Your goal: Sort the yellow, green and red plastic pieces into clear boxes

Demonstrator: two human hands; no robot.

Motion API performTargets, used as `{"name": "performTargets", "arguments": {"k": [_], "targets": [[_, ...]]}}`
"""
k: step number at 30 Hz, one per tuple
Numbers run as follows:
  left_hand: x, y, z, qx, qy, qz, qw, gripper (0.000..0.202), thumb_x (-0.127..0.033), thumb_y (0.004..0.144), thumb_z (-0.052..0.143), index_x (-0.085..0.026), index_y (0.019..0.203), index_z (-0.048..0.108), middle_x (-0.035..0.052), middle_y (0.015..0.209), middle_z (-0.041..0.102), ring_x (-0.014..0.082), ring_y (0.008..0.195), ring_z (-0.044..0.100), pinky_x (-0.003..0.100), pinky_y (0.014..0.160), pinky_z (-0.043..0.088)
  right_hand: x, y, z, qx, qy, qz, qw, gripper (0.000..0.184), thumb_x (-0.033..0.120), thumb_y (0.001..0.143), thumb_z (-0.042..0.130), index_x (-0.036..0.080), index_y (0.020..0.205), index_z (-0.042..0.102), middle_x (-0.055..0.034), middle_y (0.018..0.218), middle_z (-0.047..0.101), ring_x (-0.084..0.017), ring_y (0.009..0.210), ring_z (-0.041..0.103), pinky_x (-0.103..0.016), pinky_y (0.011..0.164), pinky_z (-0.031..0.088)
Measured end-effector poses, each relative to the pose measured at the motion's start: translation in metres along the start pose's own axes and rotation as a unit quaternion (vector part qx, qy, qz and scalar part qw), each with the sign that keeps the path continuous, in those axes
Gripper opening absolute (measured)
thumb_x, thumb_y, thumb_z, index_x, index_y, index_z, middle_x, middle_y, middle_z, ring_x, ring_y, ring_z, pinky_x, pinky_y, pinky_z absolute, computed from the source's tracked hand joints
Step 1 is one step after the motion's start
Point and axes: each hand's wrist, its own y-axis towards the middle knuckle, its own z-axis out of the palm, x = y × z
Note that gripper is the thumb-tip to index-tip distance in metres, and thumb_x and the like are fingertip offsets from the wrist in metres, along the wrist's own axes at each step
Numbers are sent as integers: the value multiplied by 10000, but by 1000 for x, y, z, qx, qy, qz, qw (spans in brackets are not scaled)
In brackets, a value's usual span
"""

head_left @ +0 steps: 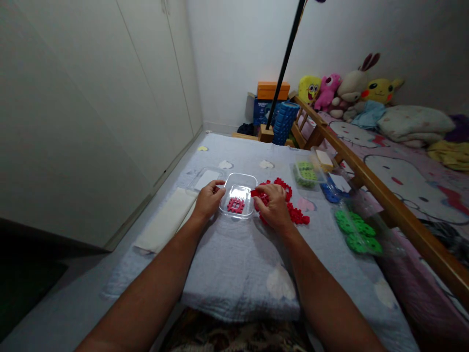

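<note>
A clear plastic container (240, 177) stands on the cloth-covered table in front of me, with a red square notched plastic building piece (235, 205) lying in its bottom. My left hand (210, 200) is closed at the container's left rim, thumb and fingers gripping the edge. Just beyond the right rim, my right hand (274, 204) pinches a red plastic building piece (253, 193), partly hidden by the fingers. Around and under that hand lies a pile of red interlocking pieces (298, 214), some of them covered by it.
A clear lid (196, 180) and folded cream cloth (166, 220) lie to the left. Along the right side are containers with light green pieces (306, 172), blue pieces (330, 193) and green pieces (361, 234). A wooden bed rail (388, 190) borders the table's right.
</note>
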Motion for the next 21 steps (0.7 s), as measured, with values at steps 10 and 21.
{"name": "performTargets", "arguments": {"k": [10, 21], "targets": [[1, 0, 0, 5, 7, 8, 1000, 410, -400, 747, 643, -163, 1073, 719, -47, 630, 537, 140, 552, 505, 273, 574, 408, 1, 1, 16, 8, -31, 3, 999, 196, 273, 880, 660, 259, 1044, 765, -106, 1310, 636, -320, 1251, 480, -513, 1105, 321], [2, -1, 0, 2, 2, 5, 1000, 406, -399, 756, 650, -169, 1082, 723, -49, 637, 536, 136, 549, 513, 272, 571, 410, -11, 0, 8, -41, -21, 25, 999, 161, 247, 922, 589, 235, 949, 748, -105, 1204, 680, -304, 1212, 502, -500, 1099, 335]]}}
